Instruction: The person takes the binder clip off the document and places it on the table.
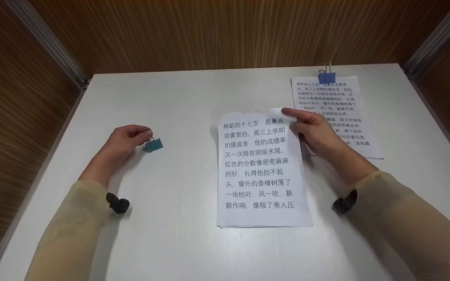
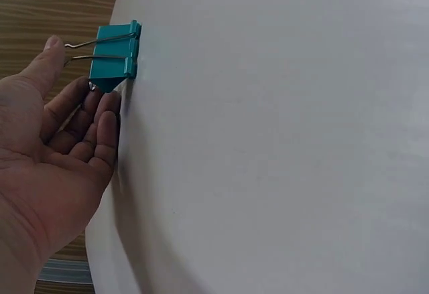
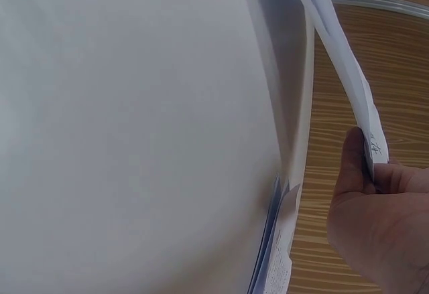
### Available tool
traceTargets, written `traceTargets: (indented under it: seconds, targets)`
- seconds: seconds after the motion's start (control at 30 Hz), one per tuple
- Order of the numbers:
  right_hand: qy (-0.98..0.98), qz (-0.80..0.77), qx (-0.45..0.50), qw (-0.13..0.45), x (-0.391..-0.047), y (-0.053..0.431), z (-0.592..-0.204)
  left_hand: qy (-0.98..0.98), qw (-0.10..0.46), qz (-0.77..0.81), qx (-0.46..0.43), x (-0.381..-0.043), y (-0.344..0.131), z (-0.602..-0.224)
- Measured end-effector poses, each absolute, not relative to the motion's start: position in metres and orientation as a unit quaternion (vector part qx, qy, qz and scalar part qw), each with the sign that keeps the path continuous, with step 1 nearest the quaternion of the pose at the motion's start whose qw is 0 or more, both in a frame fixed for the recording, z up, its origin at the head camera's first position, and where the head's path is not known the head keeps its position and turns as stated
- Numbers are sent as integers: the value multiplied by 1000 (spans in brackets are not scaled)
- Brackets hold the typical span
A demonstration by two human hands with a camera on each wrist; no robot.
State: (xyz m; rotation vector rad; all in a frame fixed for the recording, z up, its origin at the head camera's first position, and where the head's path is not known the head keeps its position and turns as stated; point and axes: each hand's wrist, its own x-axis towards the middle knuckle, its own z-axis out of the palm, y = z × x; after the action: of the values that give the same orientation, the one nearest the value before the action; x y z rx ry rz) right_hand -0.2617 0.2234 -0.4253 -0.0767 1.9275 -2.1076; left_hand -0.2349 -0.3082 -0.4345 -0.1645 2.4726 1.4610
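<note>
My left hand [image 1: 125,142] pinches a teal binder clip [image 1: 154,145] by its wire handles, above the left side of the table. In the left wrist view the thumb lies at the handle ends of the clip [image 2: 114,53], with the other fingers curled below. My right hand [image 1: 316,130] grips the upper right corner of a stack of printed sheets [image 1: 260,168], raised at its top end. Seen edge-on in the right wrist view, the sheets [image 3: 345,63] pass between thumb and fingers. How many sheets there are cannot be told.
Behind the right hand, a second stack of printed sheets [image 1: 326,99] lies on the white table [image 1: 170,242], a blue binder clip [image 1: 327,78] on its top edge. Wood-grain panels [image 1: 217,35] stand along the back and sides. Small black devices [image 1: 118,203] sit at both wrists.
</note>
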Motion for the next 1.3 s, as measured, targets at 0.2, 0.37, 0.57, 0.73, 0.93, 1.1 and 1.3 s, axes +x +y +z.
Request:
traceTargets:
  seconds: [0.2,0.37,0.57,0.73,0.93,1.1,1.3]
  targets:
    - [664,-733,-31,144,-262,225,-428,854,124,501,-63,-233,-306,-436]
    - [679,-721,-31,134,-264,223,-430,850,123,507,-75,-230,-303,-433]
    - [689,-713,-27,127,-265,221,-430,854,117,501,-81,-228,-301,-425]
    - [697,-706,-18,127,-268,220,-431,872,81,477,-66,-227,-298,-414]
    - [759,-641,-35,105,-270,216,-430,882,28,470,-2,-225,-279,-402]
    - [810,-573,-81,97,-269,217,-430,895,16,444,47,-223,-250,-396]
    - [889,-431,-138,69,-260,220,-429,921,32,373,104,-209,-212,-394]
